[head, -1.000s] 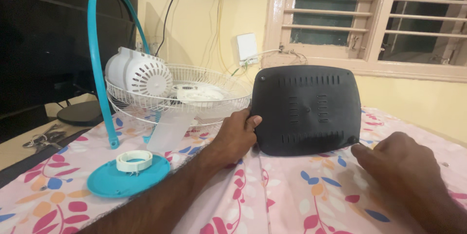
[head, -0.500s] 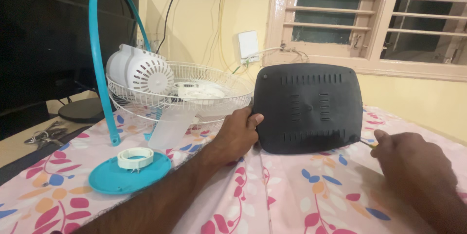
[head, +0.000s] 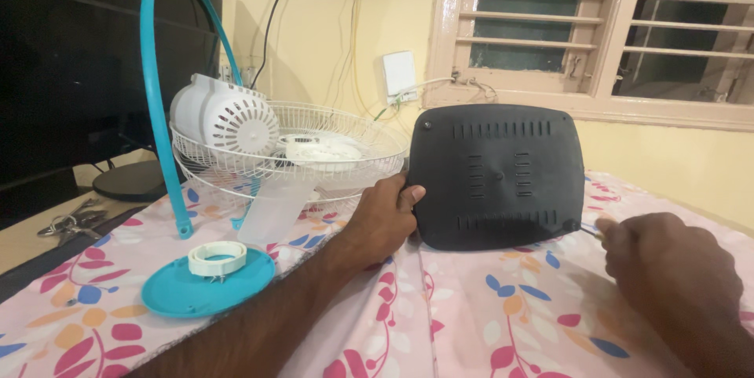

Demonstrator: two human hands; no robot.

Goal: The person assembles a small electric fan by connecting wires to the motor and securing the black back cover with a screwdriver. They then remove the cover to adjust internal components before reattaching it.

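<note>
A black plastic cover (head: 496,176) with vent slots stands on edge on the flowered cloth (head: 487,307). My left hand (head: 382,217) grips its lower left edge and holds it upright. My right hand (head: 667,264) is closed around a thin screwdriver (head: 591,228) whose tip meets the cover's lower right corner. Only the tool's short metal tip shows past my fingers.
A white wire fan guard (head: 290,154) with a white motor housing (head: 224,117) lies at the back left. A teal ring (head: 157,87), a teal disc (head: 208,285) with a white collar (head: 217,258), keys (head: 67,222), a dark screen (head: 71,64) and a window (head: 597,32) surround it.
My right hand lifted off the cloth, closed around the screwdriver and brought its tip to the cover's lower right corner. The left hand and cover stayed in place.
</note>
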